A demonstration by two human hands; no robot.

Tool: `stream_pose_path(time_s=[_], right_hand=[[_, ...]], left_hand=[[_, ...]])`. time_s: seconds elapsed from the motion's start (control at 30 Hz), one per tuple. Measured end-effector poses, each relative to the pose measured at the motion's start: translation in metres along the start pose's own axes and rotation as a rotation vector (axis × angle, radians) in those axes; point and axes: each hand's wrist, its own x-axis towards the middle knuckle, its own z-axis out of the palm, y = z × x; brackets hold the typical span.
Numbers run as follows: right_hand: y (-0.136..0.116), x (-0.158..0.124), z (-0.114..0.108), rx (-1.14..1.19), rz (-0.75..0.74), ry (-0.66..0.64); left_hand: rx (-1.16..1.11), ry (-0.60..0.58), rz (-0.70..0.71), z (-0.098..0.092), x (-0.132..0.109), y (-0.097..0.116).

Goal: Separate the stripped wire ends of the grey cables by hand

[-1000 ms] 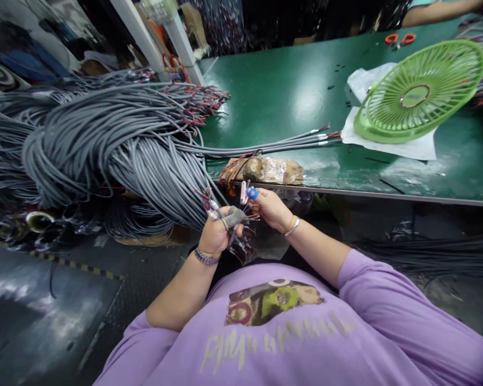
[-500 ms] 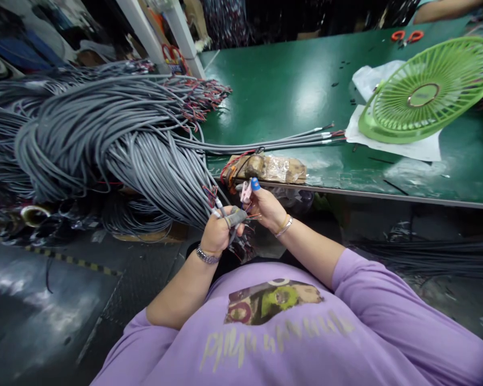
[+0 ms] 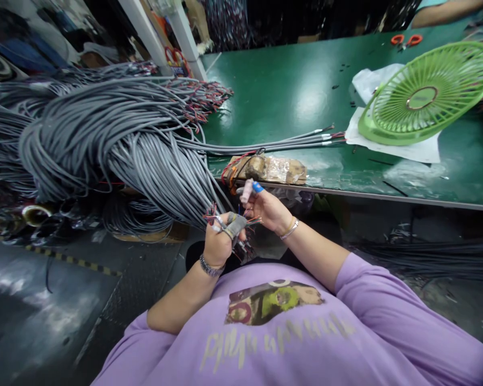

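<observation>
My left hand, its thumb in a grey cover, is closed around the ends of grey cables. Thin coloured wires fan out from it toward the right. More stripped ends poke out at its other side. Close by on the right is my right hand, with a blue-wrapped thumb and a pinkish finger cover. Its thumb and finger are drawn together beside the wires; what lies between them is too small to make out. A big bundle of grey cables hangs over the table edge just beyond my left hand.
On the green table, several grey cables lie behind a taped wooden block. A green fan stands on white paper at the right. Orange-handled scissors lie farther back, near another person's arm.
My right thumb and finger have shifted slightly and turned, and the right wrist has moved a little right and down. My left hand keeps the cable ends and has tilted slightly.
</observation>
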Motion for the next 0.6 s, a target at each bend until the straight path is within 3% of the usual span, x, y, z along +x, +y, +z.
stream_pose_path(time_s=[0.13, 0.27, 0.4, 0.6], right_hand=[[0.003, 0.003, -0.002, -0.050, -0.088, 0.048], [0.006, 0.008, -0.002, -0.038, -0.059, 0.073], [0.008, 0.014, 0.001, 0.039, 0.001, 0.051], [0.008, 0.019, 0.007, 0.137, -0.009, 0.126]], left_hand=[[-0.044, 0.088, 0.025, 0.007, 0.003, 0.000], [-0.021, 0.123, 0.008, 0.012, 0.006, 0.003], [-0.010, 0.138, -0.004, 0.013, 0.006, 0.002], [0.010, 0.108, 0.019, 0.012, 0.008, -0.004]])
